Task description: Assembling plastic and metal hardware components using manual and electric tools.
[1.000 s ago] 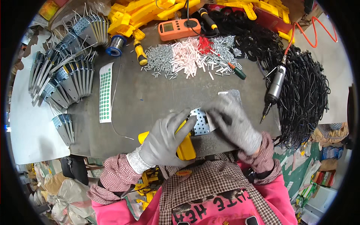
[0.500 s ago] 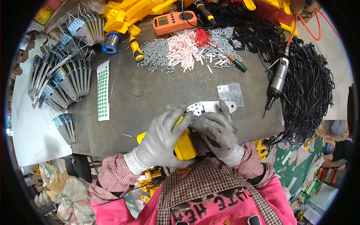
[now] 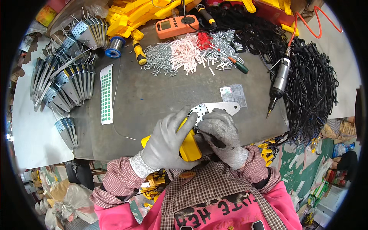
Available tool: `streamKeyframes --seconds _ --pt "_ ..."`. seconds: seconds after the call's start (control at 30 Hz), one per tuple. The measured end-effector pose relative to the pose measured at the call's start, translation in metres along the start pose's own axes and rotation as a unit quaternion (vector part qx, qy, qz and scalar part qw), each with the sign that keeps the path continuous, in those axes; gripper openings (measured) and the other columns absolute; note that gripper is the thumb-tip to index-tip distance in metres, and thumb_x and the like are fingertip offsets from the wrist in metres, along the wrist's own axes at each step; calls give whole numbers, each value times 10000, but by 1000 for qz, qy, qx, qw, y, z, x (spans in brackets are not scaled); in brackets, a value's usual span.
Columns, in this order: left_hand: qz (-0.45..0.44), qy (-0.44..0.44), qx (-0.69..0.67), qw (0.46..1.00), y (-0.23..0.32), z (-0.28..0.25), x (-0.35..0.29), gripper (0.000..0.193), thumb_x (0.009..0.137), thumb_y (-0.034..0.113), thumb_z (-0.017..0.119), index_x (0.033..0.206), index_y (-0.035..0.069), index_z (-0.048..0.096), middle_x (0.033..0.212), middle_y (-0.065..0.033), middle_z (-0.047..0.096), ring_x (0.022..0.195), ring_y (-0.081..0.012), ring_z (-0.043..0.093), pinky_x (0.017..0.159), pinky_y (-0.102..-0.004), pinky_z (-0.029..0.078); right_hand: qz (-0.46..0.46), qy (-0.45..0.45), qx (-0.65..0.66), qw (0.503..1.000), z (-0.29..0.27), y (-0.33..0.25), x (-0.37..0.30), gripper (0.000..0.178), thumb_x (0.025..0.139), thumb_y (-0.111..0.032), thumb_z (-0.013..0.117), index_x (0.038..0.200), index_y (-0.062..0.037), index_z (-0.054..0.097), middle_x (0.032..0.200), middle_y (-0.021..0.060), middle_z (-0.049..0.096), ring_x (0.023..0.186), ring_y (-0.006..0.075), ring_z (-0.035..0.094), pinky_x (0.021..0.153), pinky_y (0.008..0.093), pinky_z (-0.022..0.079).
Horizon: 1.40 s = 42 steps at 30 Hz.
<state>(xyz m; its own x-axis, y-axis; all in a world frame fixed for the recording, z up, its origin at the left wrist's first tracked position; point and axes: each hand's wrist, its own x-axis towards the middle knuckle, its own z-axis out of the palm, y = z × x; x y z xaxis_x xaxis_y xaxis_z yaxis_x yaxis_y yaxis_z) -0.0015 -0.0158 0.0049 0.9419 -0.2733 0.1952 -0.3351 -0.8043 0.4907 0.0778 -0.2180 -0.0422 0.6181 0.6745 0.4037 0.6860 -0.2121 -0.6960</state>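
Yellow case: moulded-looking, bright yellow; held, its middle masked by the grip. One block shows slanted at the near edge of the desk, about midway between the left and right edges; a second bit of yellow shows farther toward the left edge.

Perforated plate: shiny, pale, many small dark holes; sits just beyond the case, lower part covered. Contact with the case: cannot tell.

Metal strip: flat, silvery, rounded end with one round hole; runs from the perforated plate toward the right edge. Joint between them: hidden.
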Motion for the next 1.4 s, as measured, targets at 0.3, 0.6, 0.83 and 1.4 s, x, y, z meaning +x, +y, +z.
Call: streamKeyframes --seconds 0.3,0.6,0.83,1.4 --pt "-22 -9 6 1000 5 4 0 1142 496 447 877 1439 17 397 1427 -240 415 1223 -424 476 1025 -500 393 -8 -3 -42 999 0 -8 -1 301 739 -30 710 1033 -85 671 1173 102 648 1211 330 566 1098 567 384" --pt "-32 -21 43 998 9 1 3 872 478 411 868 1275 170 610 1365 -253 457 1176 -437 488 977 -519 410 255 236 -114 931 -70 48 12 663 785 -101 761 1368 -18 456 1225 183 486 1124 352 492 972 446 433" --pt "1 10 43 999 5 9 2 874 498 441 878 1283 180 596 1351 -250 475 1159 -431 514 946 -500 432 301 213 -331 868 -150 95 31 837 832 -256 728 1526 -98 288 1379 264 431 1259 448 464 1039 461 418" --pt "-13 -17 56 998 9 2 7 844 509 442 871 1268 180 611 1405 -236 431 1175 -401 508 925 -483 454 119 290 818 482 -43 61 47 473 954 -200 625 1362 -32 454 1214 100 584 880 148 620 899 395 508"
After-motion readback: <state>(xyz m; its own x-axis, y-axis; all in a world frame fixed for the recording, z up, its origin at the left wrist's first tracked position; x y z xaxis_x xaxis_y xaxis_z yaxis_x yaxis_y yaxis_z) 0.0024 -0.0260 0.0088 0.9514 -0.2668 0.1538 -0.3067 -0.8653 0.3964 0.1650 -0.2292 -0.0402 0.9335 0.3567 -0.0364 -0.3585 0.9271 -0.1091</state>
